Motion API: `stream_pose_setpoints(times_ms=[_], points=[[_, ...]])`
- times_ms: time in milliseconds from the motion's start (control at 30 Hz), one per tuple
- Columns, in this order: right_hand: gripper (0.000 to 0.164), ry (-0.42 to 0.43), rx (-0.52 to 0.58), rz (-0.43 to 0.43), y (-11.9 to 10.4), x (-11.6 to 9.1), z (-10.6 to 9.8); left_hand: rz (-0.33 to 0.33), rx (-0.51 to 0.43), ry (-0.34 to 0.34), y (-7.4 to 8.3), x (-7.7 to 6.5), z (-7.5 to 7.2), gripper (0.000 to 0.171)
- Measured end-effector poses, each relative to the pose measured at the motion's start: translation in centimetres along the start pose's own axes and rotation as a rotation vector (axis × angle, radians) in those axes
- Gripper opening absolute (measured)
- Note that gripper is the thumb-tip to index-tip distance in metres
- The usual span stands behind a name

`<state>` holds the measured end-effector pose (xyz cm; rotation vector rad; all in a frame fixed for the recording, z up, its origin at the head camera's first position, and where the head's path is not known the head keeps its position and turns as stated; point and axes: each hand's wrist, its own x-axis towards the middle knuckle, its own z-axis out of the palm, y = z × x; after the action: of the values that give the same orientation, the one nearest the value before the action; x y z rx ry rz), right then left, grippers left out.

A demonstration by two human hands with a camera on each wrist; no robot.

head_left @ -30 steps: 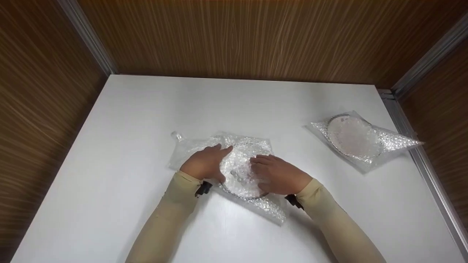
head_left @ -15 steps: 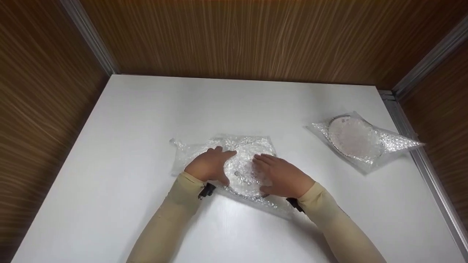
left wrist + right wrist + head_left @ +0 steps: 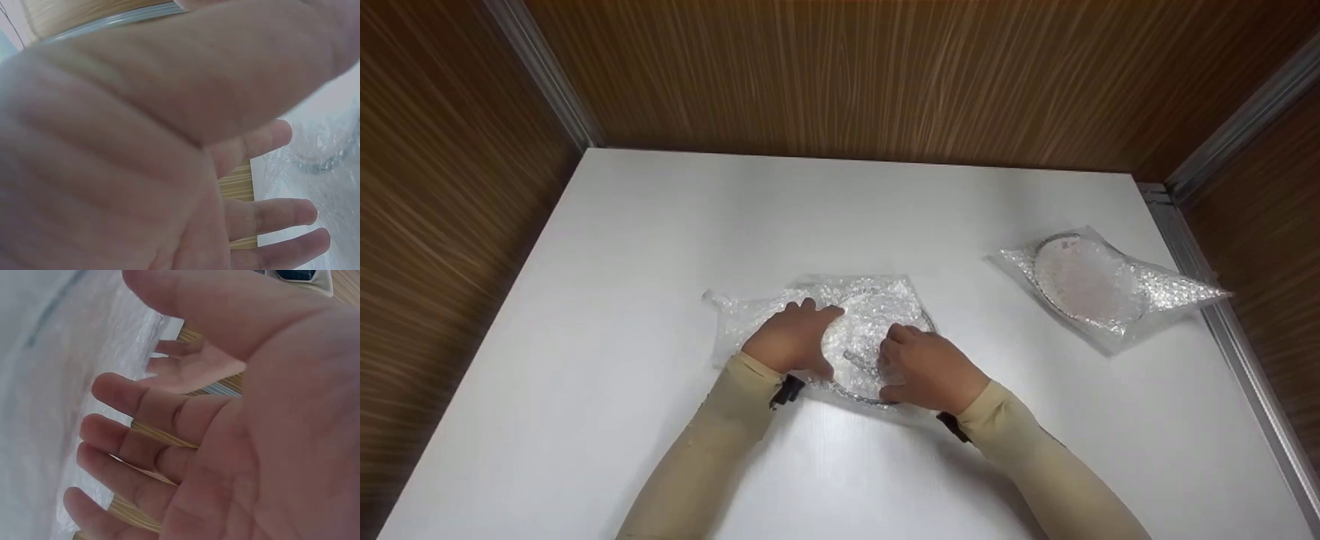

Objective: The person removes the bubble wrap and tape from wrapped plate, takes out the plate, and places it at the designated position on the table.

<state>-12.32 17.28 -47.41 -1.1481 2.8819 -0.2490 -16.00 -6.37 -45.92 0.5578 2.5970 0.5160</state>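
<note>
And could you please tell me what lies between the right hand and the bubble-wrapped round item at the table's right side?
In the head view, only bare white tabletop shows between the right hand and that bubble-wrapped round item.

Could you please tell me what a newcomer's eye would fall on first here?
Probably the bubble-wrapped disc near the middle of the table, with the left grip at its left side and right grip over its right part. The other bubble-wrapped disc, at the table's right edge, probably comes next.
</note>
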Motion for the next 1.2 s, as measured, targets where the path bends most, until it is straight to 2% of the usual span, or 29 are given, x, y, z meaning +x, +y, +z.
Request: stream_pose_setpoints(times_ms=[300, 500, 800, 1000, 1200], points=[[0.031, -0.003, -0.01, -0.023, -0.1, 0.3, 0.4, 0.026, 0.093, 0.053, 0.6, 0.2, 0.7, 0.088], [0.029, 0.038, -0.006, -0.031, 0.0, 0.5, 0.6, 0.038, 0.143, 0.077, 1.1, 0.0, 0.9, 0.081], [0.03, 0.067, -0.029, -0.025, 0.1, 0.3, 0.7, 0.052, 0.118, 0.109, 0.6, 0.3, 1.3, 0.081], [0.028, 0.103, -0.05, -0.05, 0.1, 0.4, 0.9, 0.044, 0.106, 0.116, 0.5, 0.7, 1.3, 0.081], [0.019, 0.1, -0.065, -0.098, 0.3, 0.6, 1.0, 0.048, 0.063, 0.067, 0.1, 0.6, 0.6, 0.086]])
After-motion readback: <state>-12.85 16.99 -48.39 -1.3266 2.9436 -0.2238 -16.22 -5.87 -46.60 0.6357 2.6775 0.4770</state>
